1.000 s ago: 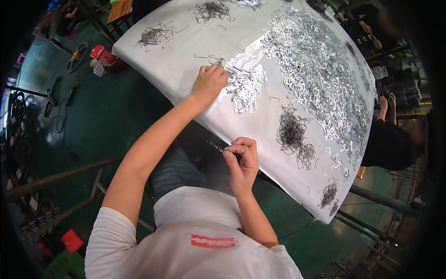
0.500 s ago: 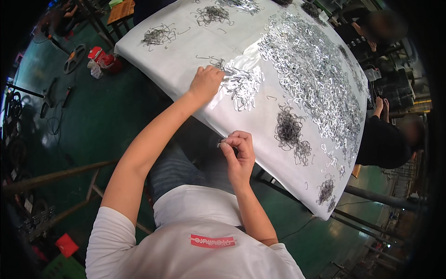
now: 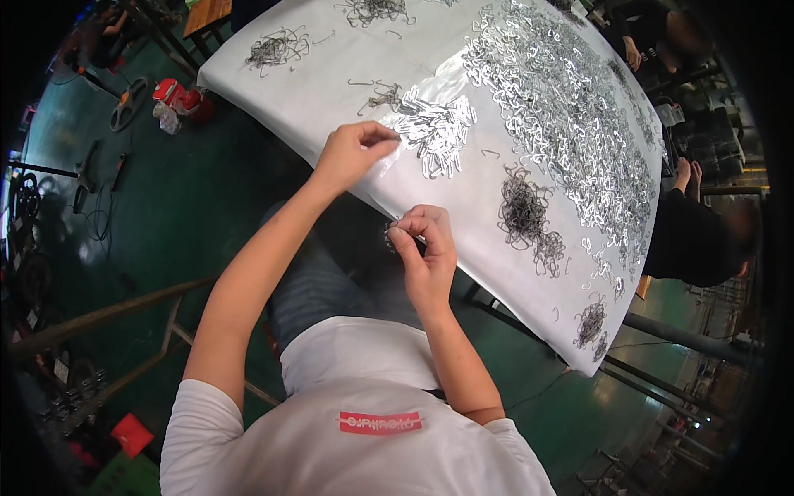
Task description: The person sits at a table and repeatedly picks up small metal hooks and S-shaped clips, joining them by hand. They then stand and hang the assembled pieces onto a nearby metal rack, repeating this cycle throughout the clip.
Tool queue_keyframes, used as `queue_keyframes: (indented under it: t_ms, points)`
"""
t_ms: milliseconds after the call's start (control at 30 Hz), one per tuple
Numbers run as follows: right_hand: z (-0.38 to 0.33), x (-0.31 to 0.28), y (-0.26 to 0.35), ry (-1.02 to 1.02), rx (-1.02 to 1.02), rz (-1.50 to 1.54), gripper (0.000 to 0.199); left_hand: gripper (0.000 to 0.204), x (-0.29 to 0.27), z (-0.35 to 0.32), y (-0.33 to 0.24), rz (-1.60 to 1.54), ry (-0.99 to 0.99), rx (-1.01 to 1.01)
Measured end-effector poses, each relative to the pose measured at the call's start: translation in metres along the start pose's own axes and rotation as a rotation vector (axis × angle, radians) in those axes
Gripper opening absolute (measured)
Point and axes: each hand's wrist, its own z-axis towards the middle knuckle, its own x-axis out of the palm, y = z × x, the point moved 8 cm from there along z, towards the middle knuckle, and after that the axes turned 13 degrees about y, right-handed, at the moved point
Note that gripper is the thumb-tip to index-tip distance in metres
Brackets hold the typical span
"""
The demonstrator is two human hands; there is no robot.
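My left hand [image 3: 351, 157] hovers at the near-left side of a small pile of shiny, narrow metal clips [image 3: 442, 136]. Thumb and forefinger are pinched together; whatever lies between them is too small to make out. Just beyond it sit a few dark wire hooks [image 3: 382, 96]. Closer to my body, my right hand [image 3: 428, 252] is off the table's near edge, its fingers curled and pinching a small metal piece [image 3: 390, 235] whose shape is unclear. The white-covered table [image 3: 447, 217] bears all the piles.
A broad heap of shiny bent hooks [image 3: 571, 140] spreads across the table's right half. Dark hook clusters lie at right [image 3: 525, 211], near the right corner [image 3: 590, 324] and far left [image 3: 277, 50]. People in dark clothes [image 3: 691, 248] are at the right. A red container [image 3: 186, 103] stands on the floor.
My left hand has drawn back slightly from the clip pile toward me, and its finger pinch now shows. The right hand keeps its pinch and sits a little higher in view.
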Motion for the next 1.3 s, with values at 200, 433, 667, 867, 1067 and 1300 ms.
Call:
queue_keyframes:
  t_ms: [200,433,667,867,1067,1300]
  points:
    - [0.004,-0.003,0.004,-0.001,-0.012,-0.046,0.007,0.016,0.019,-0.070,-0.033,-0.361,0.038,0.010]
    - [0.008,-0.001,0.006,0.008,-0.020,-0.047,0.009,0.015,0.019,-0.087,-0.043,-0.296,-0.028,0.050]
    - [0.014,-0.001,-0.006,0.121,0.063,-0.090,0.011,0.013,0.021,-0.095,-0.034,-0.312,-0.081,0.145]
    - [0.096,-0.119,-0.028,0.105,0.150,-0.733,0.008,0.015,0.022,-0.107,-0.032,-0.294,-0.105,0.203]
    - [0.160,-0.164,-0.106,0.469,0.567,-1.107,0.016,0.014,0.026,-0.112,-0.038,-0.239,-0.129,0.242]
    - [0.132,-0.124,-0.070,0.411,0.308,-1.027,0.011,0.015,0.038,-0.109,-0.045,-0.349,-0.101,0.266]
